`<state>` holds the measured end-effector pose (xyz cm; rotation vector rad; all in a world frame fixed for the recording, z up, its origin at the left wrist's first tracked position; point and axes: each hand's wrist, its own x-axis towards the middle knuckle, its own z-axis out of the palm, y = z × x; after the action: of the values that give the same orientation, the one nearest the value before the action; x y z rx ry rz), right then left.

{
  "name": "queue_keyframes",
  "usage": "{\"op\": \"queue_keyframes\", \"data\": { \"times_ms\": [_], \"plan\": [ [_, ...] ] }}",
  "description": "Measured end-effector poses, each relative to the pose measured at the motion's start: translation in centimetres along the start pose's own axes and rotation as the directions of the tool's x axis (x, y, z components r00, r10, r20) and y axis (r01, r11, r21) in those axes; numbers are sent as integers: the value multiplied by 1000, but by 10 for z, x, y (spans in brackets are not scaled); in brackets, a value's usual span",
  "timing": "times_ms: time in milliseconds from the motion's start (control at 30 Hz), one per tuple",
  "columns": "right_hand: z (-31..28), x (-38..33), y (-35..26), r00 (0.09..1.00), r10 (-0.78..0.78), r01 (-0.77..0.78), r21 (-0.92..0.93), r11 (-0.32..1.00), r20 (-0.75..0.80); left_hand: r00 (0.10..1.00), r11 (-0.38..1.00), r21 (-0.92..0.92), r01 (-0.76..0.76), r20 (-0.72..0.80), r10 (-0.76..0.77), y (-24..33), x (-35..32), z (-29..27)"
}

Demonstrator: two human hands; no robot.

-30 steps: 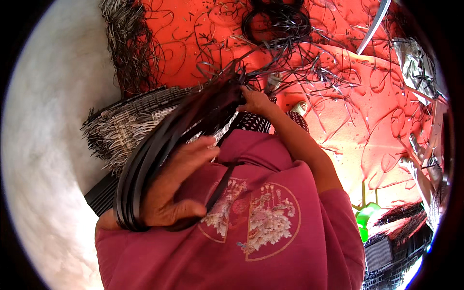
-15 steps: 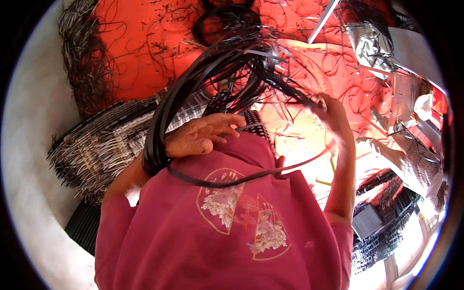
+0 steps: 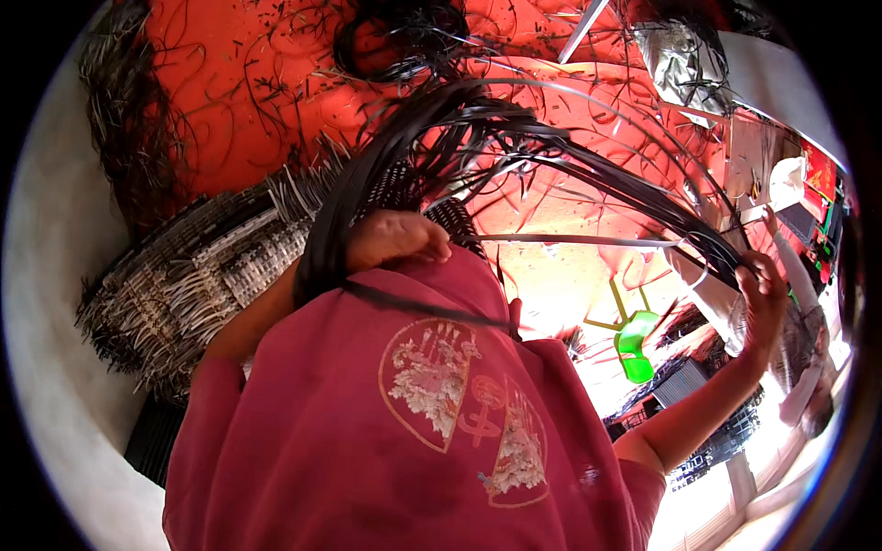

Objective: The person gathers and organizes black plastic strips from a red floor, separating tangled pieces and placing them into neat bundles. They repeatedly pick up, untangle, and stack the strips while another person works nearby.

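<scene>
Both arms reach forward past a magenta shirt (image 3: 340, 413), the left bent close to the body and the right stretched well out to the side. The left hand (image 3: 395, 241) is held in front of the torso, fingers loosely curled; whether they close on anything cannot be told. The bundle of dark strips (image 3: 329, 220) loops about the left wrist, arches beyond that hand and runs across to the right hand (image 3: 763, 283), whose bent fingers pinch its far end. A single strip (image 3: 570, 239) spans nearly level between the hands.

Beyond both hands spreads a red floor covering (image 3: 239, 83), littered with loose strips and brightly lit toward the right hand. A dark coil (image 3: 404, 37) lies beyond the left hand; to that hand's left are a pale-and-dark woven piece (image 3: 211, 266) and, farther out, a pale wall (image 3: 55, 275). A green chair (image 3: 636, 344) stands nearer the body than the right hand, to its left.
</scene>
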<state>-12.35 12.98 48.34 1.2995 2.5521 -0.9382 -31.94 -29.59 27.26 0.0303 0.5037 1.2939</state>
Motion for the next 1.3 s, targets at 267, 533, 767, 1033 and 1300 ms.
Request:
{"op": "queue_keyframes", "data": {
  "times_ms": [267,533,767,1033,1300],
  "plan": [
    [95,33,226,927,339,-314,-165,935,159,950,752,-581,-311,-169,262,-9,-25,12],
    [306,7,52,588,-98,-515,465,720,803,973,983,115,141,166,-159,-9,64,12],
    [300,5,-45,602,-386,-717,686,124,699,962,902,406,147,152,-225,-44,121,12],
    [217,6,-2,739,-248,-610,778,148,627,964,528,846,66,83,-253,-87,202,27],
    [213,-6,67,810,-356,-576,747,-333,466,967,2,1000,-25,24,-254,-102,248,13]
  ]
}}
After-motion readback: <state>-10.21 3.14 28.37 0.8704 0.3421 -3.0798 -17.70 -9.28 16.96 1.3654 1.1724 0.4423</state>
